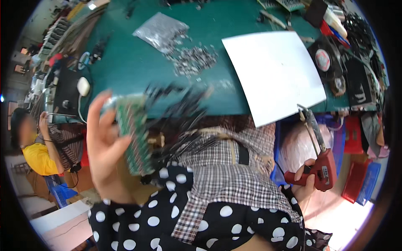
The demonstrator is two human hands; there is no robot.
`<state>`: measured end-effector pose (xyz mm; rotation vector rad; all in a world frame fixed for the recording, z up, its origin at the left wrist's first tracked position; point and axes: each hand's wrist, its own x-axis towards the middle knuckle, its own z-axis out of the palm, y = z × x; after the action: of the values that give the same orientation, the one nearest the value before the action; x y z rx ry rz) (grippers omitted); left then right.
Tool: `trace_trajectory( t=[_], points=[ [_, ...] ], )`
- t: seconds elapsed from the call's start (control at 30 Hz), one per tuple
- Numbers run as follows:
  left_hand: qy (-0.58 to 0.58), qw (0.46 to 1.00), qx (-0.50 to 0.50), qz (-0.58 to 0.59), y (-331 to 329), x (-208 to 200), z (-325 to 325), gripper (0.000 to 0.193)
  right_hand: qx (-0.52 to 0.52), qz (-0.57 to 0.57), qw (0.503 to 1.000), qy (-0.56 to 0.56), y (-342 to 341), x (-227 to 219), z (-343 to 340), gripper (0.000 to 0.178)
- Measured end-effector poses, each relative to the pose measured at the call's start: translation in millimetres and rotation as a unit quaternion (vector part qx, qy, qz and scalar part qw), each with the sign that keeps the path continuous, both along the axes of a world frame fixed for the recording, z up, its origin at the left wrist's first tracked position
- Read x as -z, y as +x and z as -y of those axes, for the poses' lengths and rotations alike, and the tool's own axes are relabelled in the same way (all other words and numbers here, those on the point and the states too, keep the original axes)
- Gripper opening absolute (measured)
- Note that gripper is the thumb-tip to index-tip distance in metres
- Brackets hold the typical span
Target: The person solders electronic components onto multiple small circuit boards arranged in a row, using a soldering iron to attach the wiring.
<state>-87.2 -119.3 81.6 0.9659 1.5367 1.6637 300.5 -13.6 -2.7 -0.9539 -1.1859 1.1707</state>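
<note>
My left hand (105,144) grips a green circuit board panel (135,138), tilted upright above my lap. A bundle of black wires (184,104), smeared by motion, spreads to the right from the board. In my right hand (303,182) is a red soldering gun (321,169), its trigger grip wrapped by my fingers. Its long metal barrel, with a thin tube beside it, points up toward the near corner of a white sheet (276,75). On the green table (121,54) lie a pile of small metal parts (194,60) and a clear plastic bag (161,31) beside them.
Below the table's right edge stands a blue bin (340,144) with a pale plastic bag (307,144). A dark round-faced device (324,58) and black cables crowd the right end. A white mouse-like object (83,86) sits left. A person in yellow (39,159) works at far left.
</note>
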Motion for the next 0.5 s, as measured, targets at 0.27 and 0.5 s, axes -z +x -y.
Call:
trace_trajectory(
  t=[0.27, 0.5],
  points=[
    [-0.461, 0.788, -0.002, -0.409, -7, -19, 129, 0.065, -0.063, -0.102, 0.993, -0.02, -32, 3, -32, 0.053],
    [-0.106, 0.832, 0.029, -0.544, -68, -15, -116, 0.032, 0.018, -0.092, 0.996, -0.008, -13, 6, -49, 0.047]
  ],
)
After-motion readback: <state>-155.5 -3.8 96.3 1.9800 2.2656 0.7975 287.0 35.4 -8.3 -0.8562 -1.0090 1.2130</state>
